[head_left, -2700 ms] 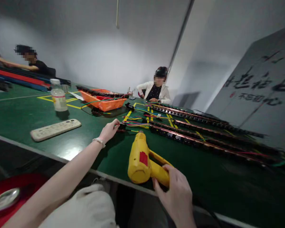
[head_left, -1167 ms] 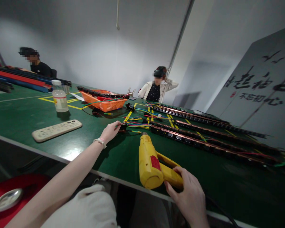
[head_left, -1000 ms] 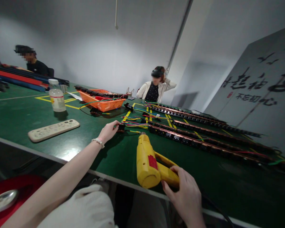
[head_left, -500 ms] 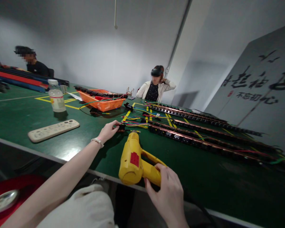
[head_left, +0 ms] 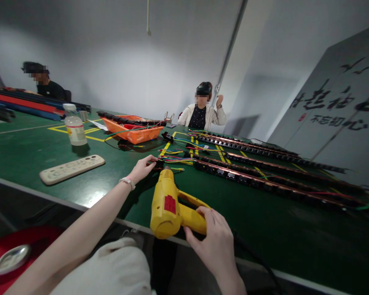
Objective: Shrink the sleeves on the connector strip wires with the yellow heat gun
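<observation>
I'm seeing R hand (head_left: 214,238) gripping heat gun (head_left: 163,207), near; L hand (head_left: 141,170) touching wires (head_left: 178,161) farther left, can't tell if pinching.

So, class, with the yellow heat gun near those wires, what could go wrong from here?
1. The heat gun has its nozzle close to the left hand; if hot, which I cannot tell, it might burn that hand.
2. Heat could also damage the coloured wires near the nozzle.
3. A black cord beside the right hand crosses the table's front edge and might snag.
</observation>
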A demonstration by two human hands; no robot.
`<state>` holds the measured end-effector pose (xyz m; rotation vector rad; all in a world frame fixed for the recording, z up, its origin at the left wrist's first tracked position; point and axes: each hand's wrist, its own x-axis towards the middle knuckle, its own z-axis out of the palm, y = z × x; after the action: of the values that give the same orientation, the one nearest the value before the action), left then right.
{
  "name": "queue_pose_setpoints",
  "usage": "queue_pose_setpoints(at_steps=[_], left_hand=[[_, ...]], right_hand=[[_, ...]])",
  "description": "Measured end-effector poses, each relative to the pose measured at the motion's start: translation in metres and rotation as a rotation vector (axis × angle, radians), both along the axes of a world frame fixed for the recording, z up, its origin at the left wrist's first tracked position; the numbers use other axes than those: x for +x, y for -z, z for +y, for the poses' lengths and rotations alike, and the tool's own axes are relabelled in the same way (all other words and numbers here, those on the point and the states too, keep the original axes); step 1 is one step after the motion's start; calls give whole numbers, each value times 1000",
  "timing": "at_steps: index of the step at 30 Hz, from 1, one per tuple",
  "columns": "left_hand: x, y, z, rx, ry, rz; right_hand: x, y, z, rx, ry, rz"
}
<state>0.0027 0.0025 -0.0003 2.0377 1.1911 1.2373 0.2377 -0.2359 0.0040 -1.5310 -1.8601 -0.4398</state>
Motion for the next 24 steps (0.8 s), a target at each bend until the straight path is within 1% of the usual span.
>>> queue_pose_setpoints(at_steps=[4, 9, 17, 21, 24], left_hand=[[1, -3, -3, 6, -21, -2], [2, -4, -4, -5, -56, 17], [2, -4, -3, -3, -102, 13], [2, -1, -2, -1, -118, 65], [2, 0, -2, -9, -110, 136]], right_hand=[[11, 0, -1, -31, 14, 5], [30, 1, -5, 3, 27, -28], [62, 6, -11, 16, 143, -43], [73, 7, -16, 4, 179, -49], [75, 7, -18, 12, 191, -57]])
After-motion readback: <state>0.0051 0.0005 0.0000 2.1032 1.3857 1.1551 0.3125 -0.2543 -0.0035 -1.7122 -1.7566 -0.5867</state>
